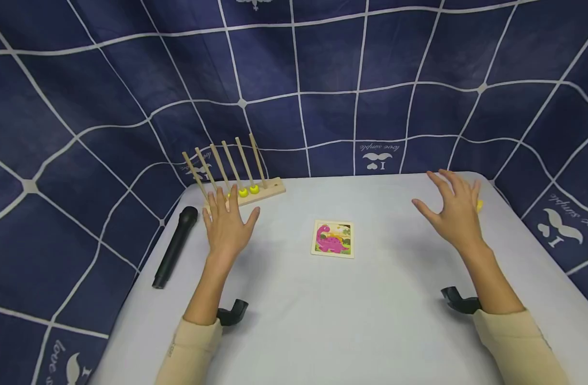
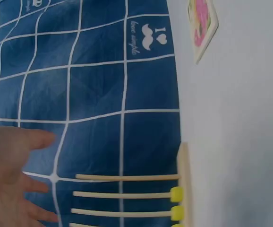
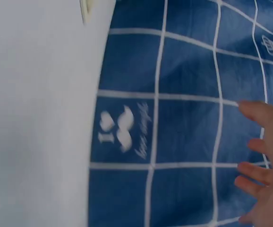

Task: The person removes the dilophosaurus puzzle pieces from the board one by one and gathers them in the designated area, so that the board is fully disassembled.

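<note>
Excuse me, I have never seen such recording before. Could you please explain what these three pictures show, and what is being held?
There is no robot here: you see a person's bare left hand and right hand. The wide picture comes from a camera on the head, looking forward and down; the other two come from cameras on the wrists.

On the white table lie a black, microphone-like stick and a small dinosaur picture. A wooden peg rack with yellow beads stands at the back. A yellow thing is mostly hidden by the right hand. Both hands are spread and hold nothing.
</note>
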The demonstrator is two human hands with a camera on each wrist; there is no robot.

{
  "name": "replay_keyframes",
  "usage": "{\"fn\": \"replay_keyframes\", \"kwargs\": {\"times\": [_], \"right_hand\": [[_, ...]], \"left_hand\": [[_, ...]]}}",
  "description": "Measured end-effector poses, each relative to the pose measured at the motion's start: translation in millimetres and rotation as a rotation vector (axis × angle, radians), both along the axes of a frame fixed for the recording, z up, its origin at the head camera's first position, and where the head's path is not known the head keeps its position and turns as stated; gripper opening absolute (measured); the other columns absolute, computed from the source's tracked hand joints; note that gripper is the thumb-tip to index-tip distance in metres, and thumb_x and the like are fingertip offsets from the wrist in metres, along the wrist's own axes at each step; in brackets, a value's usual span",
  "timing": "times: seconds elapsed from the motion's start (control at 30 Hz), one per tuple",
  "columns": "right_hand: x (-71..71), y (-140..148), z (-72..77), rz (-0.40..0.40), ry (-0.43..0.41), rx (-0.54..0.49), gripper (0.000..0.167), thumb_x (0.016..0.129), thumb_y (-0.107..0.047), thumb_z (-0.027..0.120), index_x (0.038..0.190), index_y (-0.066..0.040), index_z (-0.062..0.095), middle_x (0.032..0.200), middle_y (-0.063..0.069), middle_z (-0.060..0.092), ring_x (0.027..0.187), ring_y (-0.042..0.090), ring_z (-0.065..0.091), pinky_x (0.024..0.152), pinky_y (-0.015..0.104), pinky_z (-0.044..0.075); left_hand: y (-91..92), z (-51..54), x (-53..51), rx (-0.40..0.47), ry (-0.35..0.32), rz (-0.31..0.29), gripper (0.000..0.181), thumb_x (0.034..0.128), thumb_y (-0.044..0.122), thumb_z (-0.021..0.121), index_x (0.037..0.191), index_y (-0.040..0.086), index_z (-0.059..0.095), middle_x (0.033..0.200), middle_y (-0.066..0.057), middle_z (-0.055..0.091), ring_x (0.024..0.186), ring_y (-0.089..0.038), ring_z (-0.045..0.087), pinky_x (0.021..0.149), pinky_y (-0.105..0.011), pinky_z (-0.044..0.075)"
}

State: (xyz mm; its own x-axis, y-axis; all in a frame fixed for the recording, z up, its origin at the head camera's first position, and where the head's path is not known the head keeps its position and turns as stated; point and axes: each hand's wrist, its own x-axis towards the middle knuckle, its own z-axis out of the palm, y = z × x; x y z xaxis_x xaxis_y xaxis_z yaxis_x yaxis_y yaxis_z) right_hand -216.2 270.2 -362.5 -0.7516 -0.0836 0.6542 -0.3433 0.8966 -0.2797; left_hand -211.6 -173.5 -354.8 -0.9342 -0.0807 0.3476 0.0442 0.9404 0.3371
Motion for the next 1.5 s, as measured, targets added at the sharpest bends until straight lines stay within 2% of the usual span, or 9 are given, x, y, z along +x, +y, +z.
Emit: {"fn": "replay_keyframes", "kwargs": {"times": [0.1, 0.2, 0.43, 0.57, 0.7, 0.87, 1.03, 1.27, 1.5], "right_hand": [[-3.5, -19, -12.7, 0.063, 0.080, -0.133, 0.057, 0.075, -0.017, 0.075, 0.126, -0.003, 0.054, 0.123, 0.021, 0.050, 0.115, 0.039, 0.042, 0.104, 0.053, 0.024], [-9.2, -39, -24.7, 0.106, 0.093, -0.232, 0.050, 0.076, -0.014, 0.074, 0.123, -0.004, 0.058, 0.115, 0.018, 0.055, 0.106, 0.035, 0.047, 0.090, 0.048, 0.038], [-30.7, -87, -55.2, 0.212, -0.014, -0.382, 0.044, 0.079, -0.015, 0.072, 0.121, -0.005, 0.060, 0.103, 0.014, 0.060, 0.090, 0.028, 0.054, 0.074, 0.042, 0.044], [-41.6, -110, -71.7, 0.273, -0.113, -0.451, 0.044, 0.080, -0.017, 0.072, 0.121, -0.006, 0.060, 0.092, 0.011, 0.061, 0.083, 0.024, 0.055, 0.070, 0.040, 0.046], [-50.5, -128, -85.9, 0.327, -0.221, -0.482, 0.044, 0.081, -0.018, 0.072, 0.121, -0.006, 0.060, 0.077, 0.005, 0.056, 0.070, 0.017, 0.050, 0.062, 0.028, 0.042], [-60.9, -145, -97.6, 0.408, -0.312, -0.530, 0.043, 0.082, -0.019, 0.071, 0.121, -0.004, 0.059, 0.067, 0.002, 0.050, 0.059, 0.015, 0.044, 0.052, 0.020, 0.036], [-70.5, -156, -109.0, 0.436, -0.379, -0.500, 0.046, 0.081, -0.022, 0.072, 0.121, -0.004, 0.059, 0.067, 0.002, 0.050, 0.061, 0.015, 0.045, 0.055, 0.023, 0.039], [-75.2, -161, -127.1, 0.430, -0.410, -0.365, 0.044, 0.080, -0.024, 0.073, 0.117, -0.004, 0.062, 0.064, -0.001, 0.050, 0.063, 0.017, 0.044, 0.072, 0.035, 0.040], [-73.8, -158, -132.4, 0.428, -0.407, -0.269, 0.036, 0.079, -0.023, 0.074, 0.107, -0.003, 0.067, 0.068, -0.002, 0.050, 0.068, 0.017, 0.041, 0.089, 0.044, 0.037]], "left_hand": [[5.5, -8.3, -0.9, 0.096, 0.076, -0.021, 0.075, 0.0892, 0.046, 0.052, 0.145, 0.005, 0.024, 0.147, -0.026, 0.018, 0.138, -0.039, 0.005, 0.107, -0.057, 0.005], [14.7, -22.1, -4.3, 0.192, 0.123, -0.055, 0.070, 0.0897, 0.041, 0.054, 0.142, 0.002, 0.028, 0.143, -0.022, 0.028, 0.135, -0.036, 0.020, 0.107, -0.053, 0.015], [49.0, -59.8, -14.4, 0.407, 0.066, -0.201, 0.065, 0.0923, 0.034, 0.054, 0.143, 0.005, 0.026, 0.143, -0.017, 0.032, 0.130, -0.032, 0.033, 0.105, -0.045, 0.029], [66.6, -86.0, -21.0, 0.455, -0.001, -0.294, 0.063, 0.0923, 0.034, 0.054, 0.144, 0.008, 0.028, 0.143, -0.012, 0.035, 0.131, -0.027, 0.033, 0.106, -0.041, 0.029], [76.4, -108.9, -29.0, 0.480, -0.059, -0.390, 0.065, 0.0911, 0.031, 0.057, 0.143, 0.007, 0.029, 0.143, -0.010, 0.037, 0.132, -0.023, 0.032, 0.107, -0.039, 0.027], [82.2, -126.6, -37.8, 0.395, -0.177, -0.436, 0.077, 0.0870, 0.042, 0.060, 0.147, 0.011, 0.023, 0.148, -0.009, 0.030, 0.135, -0.025, 0.027, 0.108, -0.042, 0.025], [86.3, -133.2, -42.8, 0.236, -0.264, -0.449, 0.080, 0.0874, 0.052, 0.052, 0.148, 0.012, 0.019, 0.149, -0.012, 0.025, 0.137, -0.026, 0.021, 0.111, -0.041, 0.016], [86.0, -139.1, -45.6, -0.027, -0.266, -0.475, 0.081, 0.0882, 0.062, 0.038, 0.149, 0.013, 0.016, 0.151, -0.004, 0.024, 0.139, -0.017, 0.015, 0.112, -0.036, 0.007], [85.4, -142.4, -43.9, -0.111, -0.227, -0.510, 0.082, 0.0863, 0.064, 0.040, 0.148, 0.014, 0.018, 0.151, 0.000, 0.023, 0.139, -0.019, 0.014, 0.112, -0.039, 0.008]]}}
